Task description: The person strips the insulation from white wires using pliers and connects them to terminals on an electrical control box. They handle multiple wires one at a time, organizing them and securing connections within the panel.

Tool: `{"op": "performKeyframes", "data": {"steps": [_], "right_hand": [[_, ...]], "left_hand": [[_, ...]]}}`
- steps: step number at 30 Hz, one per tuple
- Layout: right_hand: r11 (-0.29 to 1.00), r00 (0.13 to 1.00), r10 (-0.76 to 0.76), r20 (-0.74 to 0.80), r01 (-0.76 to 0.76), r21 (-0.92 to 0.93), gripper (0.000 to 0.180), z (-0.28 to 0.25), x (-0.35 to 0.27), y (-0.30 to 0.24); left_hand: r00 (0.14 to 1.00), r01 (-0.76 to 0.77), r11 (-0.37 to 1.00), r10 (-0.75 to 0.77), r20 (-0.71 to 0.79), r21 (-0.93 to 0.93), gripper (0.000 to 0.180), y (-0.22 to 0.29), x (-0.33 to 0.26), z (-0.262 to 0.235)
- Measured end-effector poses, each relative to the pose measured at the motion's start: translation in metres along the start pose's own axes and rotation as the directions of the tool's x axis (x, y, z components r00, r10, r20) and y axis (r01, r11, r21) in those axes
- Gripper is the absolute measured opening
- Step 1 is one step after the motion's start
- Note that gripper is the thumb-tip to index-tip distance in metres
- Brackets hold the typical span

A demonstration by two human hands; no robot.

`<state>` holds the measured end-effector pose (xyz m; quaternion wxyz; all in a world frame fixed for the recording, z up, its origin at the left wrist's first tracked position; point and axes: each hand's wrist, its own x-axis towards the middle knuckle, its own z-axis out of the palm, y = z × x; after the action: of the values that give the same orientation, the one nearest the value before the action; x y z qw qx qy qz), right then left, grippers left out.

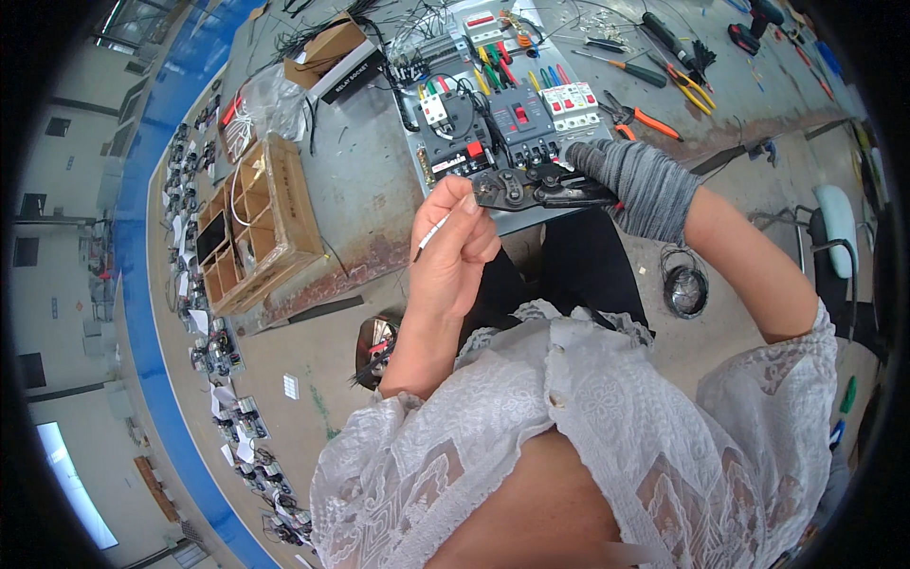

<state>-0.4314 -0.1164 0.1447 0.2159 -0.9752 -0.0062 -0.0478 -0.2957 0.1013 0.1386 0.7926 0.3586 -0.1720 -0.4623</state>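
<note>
Bare, with its fingers pinched together, my left hand [451, 248] holds a thin wire with a white sleeve [432, 234]. The sleeve's dark lower end sticks out below the fingers. My right hand [637, 182], in a grey striped knit glove, is closed round a black crimping tool [515, 189]. The tool's head points left and meets the left fingertips, which hide whatever lies in its jaws. Just beyond the tool lies a mounting panel [414, 144] on the workbench. It carries a dark circuit breaker [521, 116], a white breaker block [572, 104] and several coloured wires.
A divided wooden box [301, 204] stands at the bench's left, near an open carton [332, 57]. Orange-handled cutters [654, 123], a screwdriver [635, 71] and a cordless drill [749, 33] lie at the right. On the floor sits a wire coil [684, 287].
</note>
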Motion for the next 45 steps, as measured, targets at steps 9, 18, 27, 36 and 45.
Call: {"op": "performKeyframes", "data": {"steps": [9, 18, 27, 36, 45], "right_hand": [[0.981, 0.987, 0.16, 0.027, -0.156, -0.113, 0.061, 0.006, -0.004, -0.018], [0.985, 0.995, 0.069, -0.074, -0.08, -0.152, 0.057, 0.008, -0.011, -0.009], [0.973, 0.974, 0.228, 0.012, -0.227, -0.049, 0.059, 0.012, -0.018, -0.015], [0.657, 0.779, 0.615, -0.121, -0.421, 0.625, 0.018, 0.015, -0.042, -0.032], [0.555, 0.718, 0.614, -0.329, -0.095, 0.827, 0.02, 0.03, -0.039, -0.061]], "left_hand": [[0.991, -0.109, 0.988, 0.117, -0.068, 0.113, 0.005, -0.01, 0.002, -0.003], [0.986, -0.131, 0.968, 0.15, -0.075, 0.214, 0.004, -0.013, 0.002, 0.001], [0.991, -0.087, 0.972, 0.108, -0.084, 0.216, 0.006, -0.014, 0.001, 0.001], [0.995, 0.01, 0.989, 0.005, -0.099, 0.15, 0.013, -0.009, 0.001, 0.008], [0.839, 0.461, 0.769, -0.541, 0.066, 0.443, 0.013, -0.048, 0.01, 0.016]]}}
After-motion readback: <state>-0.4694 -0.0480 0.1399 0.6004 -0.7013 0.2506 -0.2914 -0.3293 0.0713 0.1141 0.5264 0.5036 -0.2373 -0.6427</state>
